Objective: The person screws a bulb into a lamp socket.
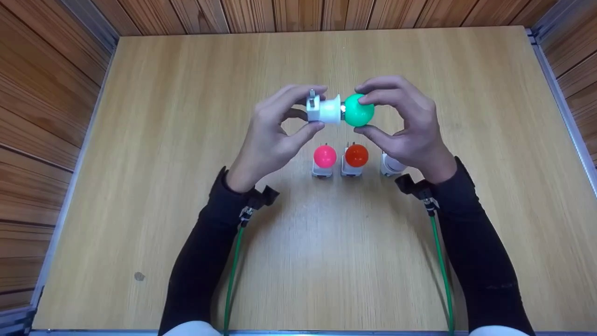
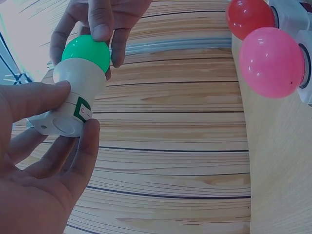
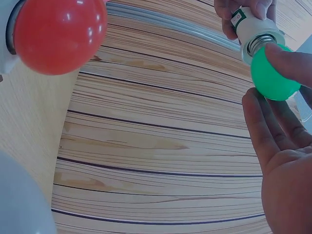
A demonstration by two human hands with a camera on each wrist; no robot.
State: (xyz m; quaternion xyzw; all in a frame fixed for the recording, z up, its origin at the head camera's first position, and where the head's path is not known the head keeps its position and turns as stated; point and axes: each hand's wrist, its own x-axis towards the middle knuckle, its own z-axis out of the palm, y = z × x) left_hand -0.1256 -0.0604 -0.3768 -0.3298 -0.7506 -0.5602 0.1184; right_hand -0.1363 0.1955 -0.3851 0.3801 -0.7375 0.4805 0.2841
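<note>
My left hand [image 1: 275,133] grips a white plug-in lamp socket [image 1: 329,110] between thumb and fingers, above the table. The socket has plug prongs at one end and a small switch [image 2: 83,111] on its side. My right hand [image 1: 410,123] pinches a green light bulb [image 1: 358,111] by its round globe. The bulb's metal screw base [image 3: 261,43] sits at the socket's mouth, part of its thread still showing in the right wrist view. Socket and bulb are in line, lying sideways in the head view.
Below the hands stand a pink bulb [image 1: 325,156] and a red bulb [image 1: 357,155], each in a white socket. To their right is a white bulb [image 1: 395,164], partly hidden by my right hand. Wood-panelled walls [image 1: 298,16] border the table [image 1: 163,140].
</note>
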